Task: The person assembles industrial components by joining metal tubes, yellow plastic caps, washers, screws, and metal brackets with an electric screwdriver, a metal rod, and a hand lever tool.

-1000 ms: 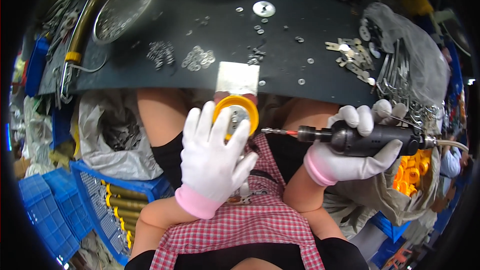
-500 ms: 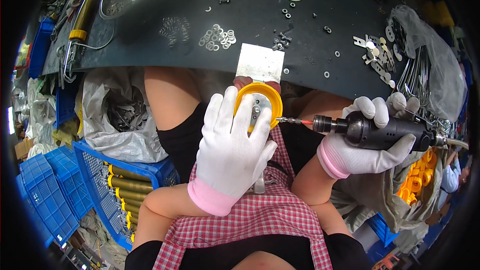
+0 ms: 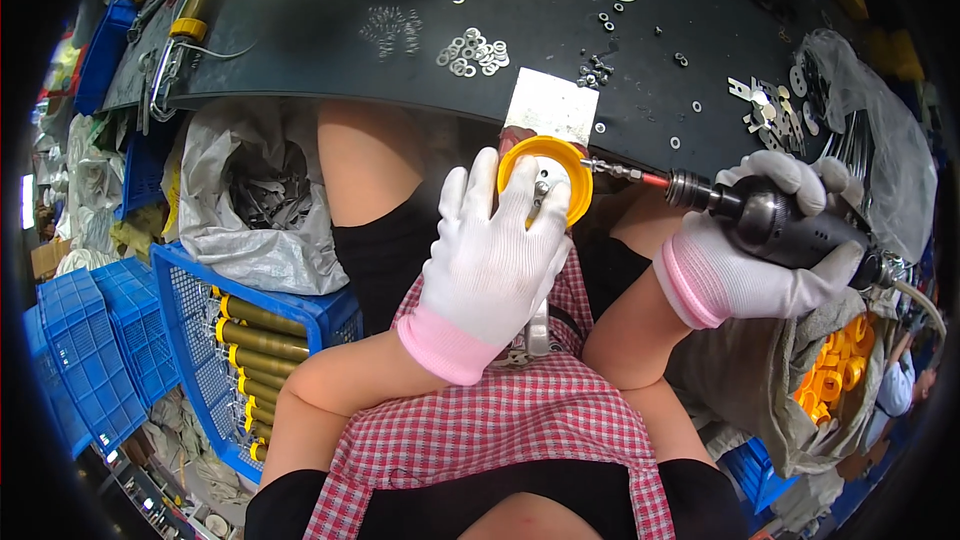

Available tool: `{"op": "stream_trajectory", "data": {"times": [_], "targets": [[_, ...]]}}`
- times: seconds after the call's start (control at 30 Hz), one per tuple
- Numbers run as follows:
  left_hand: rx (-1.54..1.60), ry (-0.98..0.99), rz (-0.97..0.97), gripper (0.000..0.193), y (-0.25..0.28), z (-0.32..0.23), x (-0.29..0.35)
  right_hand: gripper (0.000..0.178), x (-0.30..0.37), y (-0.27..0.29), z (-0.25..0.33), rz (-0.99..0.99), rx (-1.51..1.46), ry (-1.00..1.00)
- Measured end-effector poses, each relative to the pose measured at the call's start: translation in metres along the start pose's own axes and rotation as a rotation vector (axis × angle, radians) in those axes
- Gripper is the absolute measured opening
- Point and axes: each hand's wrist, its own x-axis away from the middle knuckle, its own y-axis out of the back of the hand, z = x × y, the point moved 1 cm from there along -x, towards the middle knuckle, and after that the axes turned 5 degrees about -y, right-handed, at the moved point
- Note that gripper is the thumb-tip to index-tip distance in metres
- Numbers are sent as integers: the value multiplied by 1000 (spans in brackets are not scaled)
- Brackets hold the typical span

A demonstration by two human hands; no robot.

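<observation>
A yellow round cap (image 3: 508,158) with a metal disc (image 3: 543,162) inside it is held in front of me, by the bench edge. My left hand (image 3: 495,265), in a white glove with a pink cuff, holds the cap. Its fingertips press on the disc and hide part of it. In my right hand (image 3: 745,285), also gloved, is a black power screwdriver (image 3: 800,230). The fingers wrap round its body. Its thin bit (image 3: 615,170) points left, with the tip beside the cap's upper right rim; whether they touch I cannot tell.
A pale metal plate (image 3: 552,105) juts from the dark bench (image 3: 400,75). Washers (image 3: 473,52), springs (image 3: 392,30) and small screws (image 3: 594,72) lie loose there. A blue crate (image 3: 325,310) of yellow-ended tubes stands left, a sack of yellow parts (image 3: 838,370) right.
The whole view has shifted, so the bench things sit further right and higher. Relative to the cap, the bit tip has risen from its lower right side to its upper right. Both grips persist.
</observation>
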Motion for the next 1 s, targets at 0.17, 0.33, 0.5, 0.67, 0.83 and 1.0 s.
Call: {"op": "stream_trajectory", "data": {"times": [0.17, 0.33, 0.5, 0.67, 0.83, 1.0], "targets": [[-10, -44, -3, 35, -7, 8, -4, 44, 18, -45, -13, 14, -90, 32], [11, -88, -87, 34, -6, 15, -5, 46, 46, -69, -17, 49, -154, -135], [57, -182, -97, 35, -11, 22, -8, 42, 61, -74, -25, 226, -90, -122], [76, -160, -64, 40, -17, 22, 1, 42, 62, -72, -28, 301, 75, -140], [-11, -60, -53, 29, -8, 8, -1, 40, 44, -58, -6, -4, 41, 132], [12, -6, -18, 32, -9, 7, -5, 38, 19, -36, 9, -33, 103, 97]]}}
